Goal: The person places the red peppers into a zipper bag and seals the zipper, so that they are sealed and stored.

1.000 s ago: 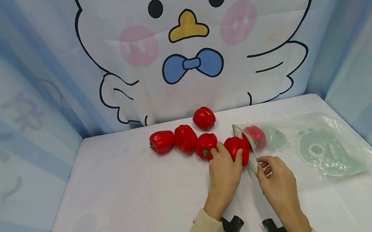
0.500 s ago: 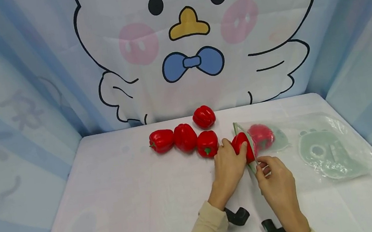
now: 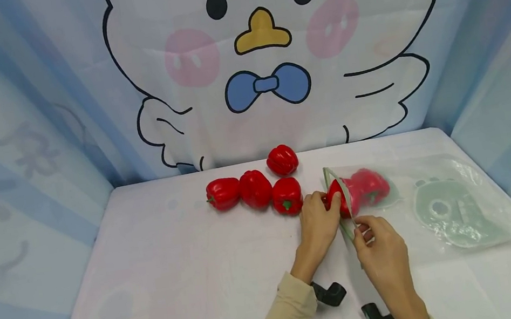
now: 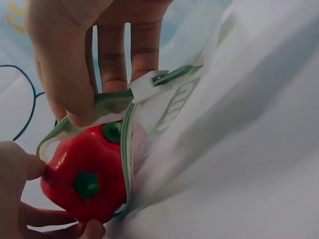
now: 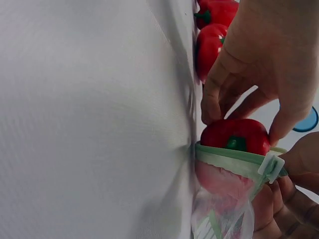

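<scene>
Nearest me, my right hand (image 3: pixel 383 248) pinched the green-edged mouth of a clear plastic bag (image 3: pixel 459 212), just beside its white slider (image 5: pixel 271 167). A little farther, my left hand (image 3: pixel 317 224) gripped a red pepper (image 4: pixel 102 162) with thumb and fingers — it sat partly through the opening, stem end out. Deeper inside, to the right, lay a second pepper (image 3: pixel 371 186). Leftward stood a close row of three peppers (image 3: pixel 256 189), another pepper (image 3: pixel 282 159) behind — then the printed curtain (image 3: pixel 273 129)

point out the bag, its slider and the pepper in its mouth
Bag (image 3: pixel 463 228): head view, on the green print
Slider (image 5: pixel 271 167): right wrist view, on its white body
Pepper (image 4: pixel 87 186): left wrist view, on its green stem end
</scene>
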Available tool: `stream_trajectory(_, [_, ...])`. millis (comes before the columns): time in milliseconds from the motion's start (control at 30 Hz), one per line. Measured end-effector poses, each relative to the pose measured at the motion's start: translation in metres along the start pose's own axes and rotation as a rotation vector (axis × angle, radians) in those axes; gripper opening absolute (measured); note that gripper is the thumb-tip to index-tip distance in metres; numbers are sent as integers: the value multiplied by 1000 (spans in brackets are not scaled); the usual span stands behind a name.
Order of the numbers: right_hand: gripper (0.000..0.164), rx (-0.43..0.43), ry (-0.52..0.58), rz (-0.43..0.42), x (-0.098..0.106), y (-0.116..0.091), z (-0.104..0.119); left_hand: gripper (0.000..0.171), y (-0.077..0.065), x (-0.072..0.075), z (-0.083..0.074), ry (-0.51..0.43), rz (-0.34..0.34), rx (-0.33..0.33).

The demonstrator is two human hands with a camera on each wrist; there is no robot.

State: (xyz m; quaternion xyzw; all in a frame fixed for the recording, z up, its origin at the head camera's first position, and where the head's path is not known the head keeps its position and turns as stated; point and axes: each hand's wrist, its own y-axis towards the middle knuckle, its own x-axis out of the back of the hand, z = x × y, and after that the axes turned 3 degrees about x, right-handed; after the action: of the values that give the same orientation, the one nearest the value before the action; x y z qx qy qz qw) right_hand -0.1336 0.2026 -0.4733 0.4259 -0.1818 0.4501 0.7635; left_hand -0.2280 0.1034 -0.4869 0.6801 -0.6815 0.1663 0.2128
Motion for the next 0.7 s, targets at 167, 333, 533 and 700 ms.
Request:
stream_trajectory(167, [19, -2, 2, 4, 0, -1, 0, 42, 1, 0, 4, -14, 33, -27])
stream_trajectory(333, [19, -15, -16, 14, 0, 0, 1, 41, 2, 2, 5, -60, 94, -12])
stream_trajectory(533, [20, -18, -16, 20, -2, -1, 1, 38, 2, 1, 4, -123, 127, 16])
stream_trajectory(700, [21, 8, 4, 4, -1, -1, 2, 31, 1, -1, 4, -152, 137, 5])
